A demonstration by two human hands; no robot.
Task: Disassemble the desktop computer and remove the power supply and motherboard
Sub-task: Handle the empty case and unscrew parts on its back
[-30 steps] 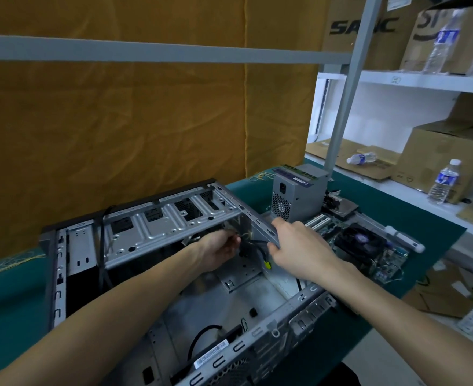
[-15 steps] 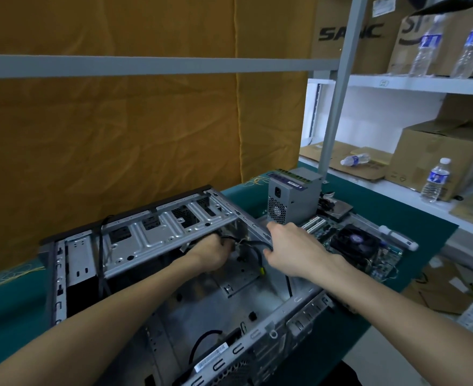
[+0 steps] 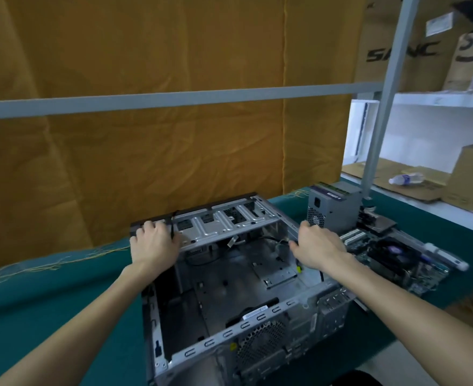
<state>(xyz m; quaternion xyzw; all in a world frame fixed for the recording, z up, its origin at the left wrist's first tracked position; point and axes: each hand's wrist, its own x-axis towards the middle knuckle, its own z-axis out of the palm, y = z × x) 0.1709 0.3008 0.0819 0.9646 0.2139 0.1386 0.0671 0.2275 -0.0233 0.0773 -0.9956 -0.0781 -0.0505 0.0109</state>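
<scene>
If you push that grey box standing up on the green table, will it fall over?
Probably not easily. The power supply stands on a broad flat face on the green table, so it looks steady. Its metal shell suggests that it is stiff and fairly heavy for its size, so it would more likely slide than tip.

Case (image 3: pixel 229 302) sits on worktop (image 3: pixel 62 302); power supply (image 3: pixel 334 211) behind its right corner, motherboard (image 3: pixel 391 263) to its right.

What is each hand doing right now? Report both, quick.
Left hand: grips the far left top edge of the computer case, fingers curled over it.
Right hand: grips the case's right top edge, fingers curled over it.
</scene>
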